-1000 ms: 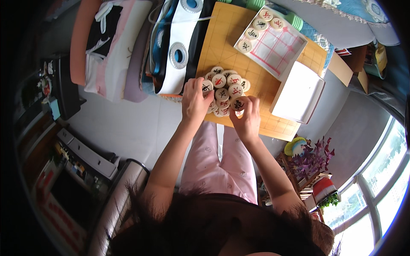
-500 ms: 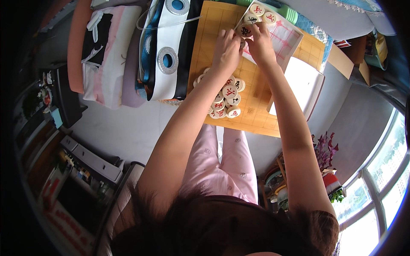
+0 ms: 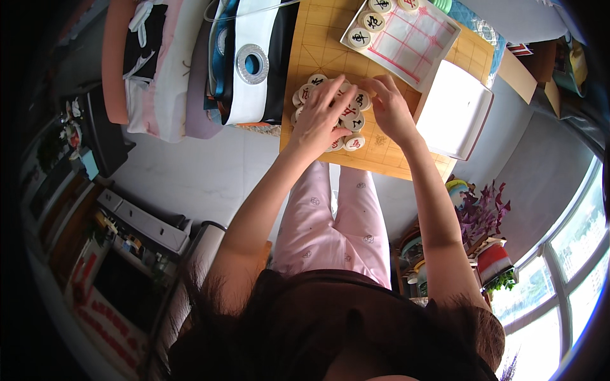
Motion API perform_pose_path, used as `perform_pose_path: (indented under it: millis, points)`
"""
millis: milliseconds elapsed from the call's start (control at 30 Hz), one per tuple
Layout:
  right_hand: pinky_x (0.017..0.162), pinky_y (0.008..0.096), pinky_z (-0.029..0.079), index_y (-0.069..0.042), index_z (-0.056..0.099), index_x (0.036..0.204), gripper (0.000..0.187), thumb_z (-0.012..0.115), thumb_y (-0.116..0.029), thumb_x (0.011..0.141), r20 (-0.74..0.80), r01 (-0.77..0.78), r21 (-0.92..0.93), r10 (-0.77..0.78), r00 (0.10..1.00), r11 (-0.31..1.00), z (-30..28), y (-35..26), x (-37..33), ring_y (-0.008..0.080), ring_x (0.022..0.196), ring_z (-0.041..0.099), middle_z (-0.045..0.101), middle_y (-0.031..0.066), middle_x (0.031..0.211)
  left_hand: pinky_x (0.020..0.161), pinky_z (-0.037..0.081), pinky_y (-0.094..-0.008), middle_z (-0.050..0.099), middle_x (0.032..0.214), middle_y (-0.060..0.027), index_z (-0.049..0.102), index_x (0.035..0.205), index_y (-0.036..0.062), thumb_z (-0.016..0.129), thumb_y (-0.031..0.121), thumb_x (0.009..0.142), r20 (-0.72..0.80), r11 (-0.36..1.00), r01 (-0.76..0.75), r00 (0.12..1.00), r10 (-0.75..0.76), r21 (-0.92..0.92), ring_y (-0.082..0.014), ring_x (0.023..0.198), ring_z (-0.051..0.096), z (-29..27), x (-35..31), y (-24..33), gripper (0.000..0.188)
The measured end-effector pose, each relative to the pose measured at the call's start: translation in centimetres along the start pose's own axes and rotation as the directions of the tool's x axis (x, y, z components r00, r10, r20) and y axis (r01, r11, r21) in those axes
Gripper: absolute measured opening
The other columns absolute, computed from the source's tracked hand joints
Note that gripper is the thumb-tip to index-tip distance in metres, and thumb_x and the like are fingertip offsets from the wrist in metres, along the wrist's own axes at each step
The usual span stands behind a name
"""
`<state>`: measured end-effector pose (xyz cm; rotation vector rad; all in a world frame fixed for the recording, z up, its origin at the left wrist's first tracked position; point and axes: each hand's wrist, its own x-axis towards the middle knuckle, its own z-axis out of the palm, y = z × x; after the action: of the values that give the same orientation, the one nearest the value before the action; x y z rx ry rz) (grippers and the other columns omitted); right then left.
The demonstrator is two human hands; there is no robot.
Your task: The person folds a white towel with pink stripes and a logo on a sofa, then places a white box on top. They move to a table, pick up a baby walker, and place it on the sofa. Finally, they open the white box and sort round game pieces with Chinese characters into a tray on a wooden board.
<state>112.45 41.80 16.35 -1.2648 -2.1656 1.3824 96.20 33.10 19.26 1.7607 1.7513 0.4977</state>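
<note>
A heap of round Chinese chess pieces with red and black characters lies on the wooden chessboard. My left hand rests over the heap with its fingers spread, hiding part of it. Just right of the heap is my right hand, its fingers bent and apart, with no piece visible in them. Beyond my hands, a shallow white box lined with a red grid sits tilted on the board. Black-marked pieces stand in a row along its left wall, and a red-marked piece lies at its far side.
To the right of the box lies a white box lid, overhanging the board's edge. Left of the board are a black-and-white fabric item with metal eyelets and folded clothes. A green plastic object stands behind the box.
Both hands have left the box and come back toward me to the heap. A row of black-marked pieces now shows uncovered along the box's left wall. The view has shifted slightly.
</note>
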Motion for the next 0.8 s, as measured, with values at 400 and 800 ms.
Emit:
perform_pose_path:
  millis: [400,800]
  points:
    - [0.075,0.0392,0.049,0.000,0.055,0.108,0.032,0.051,0.006,0.077,-0.137,-0.017,0.197,0.045,0.989,0.980,2.3,-0.7,-1.5,0.0361,0.091,0.056,0.053,0.0170,0.102,0.087,0.045,-0.0386,0.051,0.108,-0.0083,0.060,0.106,0.0064,0.060,-0.007,0.072,0.092,0.995,-0.103,0.991,0.101,0.016,-0.0289,0.104,0.051,0.5,2.4,-1.2,0.037]
    - [0.059,0.0253,0.042,0.001,0.060,0.095,0.017,0.050,0.005,0.082,-0.597,-0.090,0.235,0.216,0.773,0.968,-7.0,-0.2,1.0,0.0132,0.062,0.048,0.056,0.0084,0.084,0.089,0.044,-0.0395,0.057,0.106,-0.0114,0.053,0.114,0.0059,0.070,0.001,0.067,-0.199,0.945,-0.324,0.930,0.310,-0.045,-0.0315,0.101,0.052,0.8,15.6,3.3,0.051]
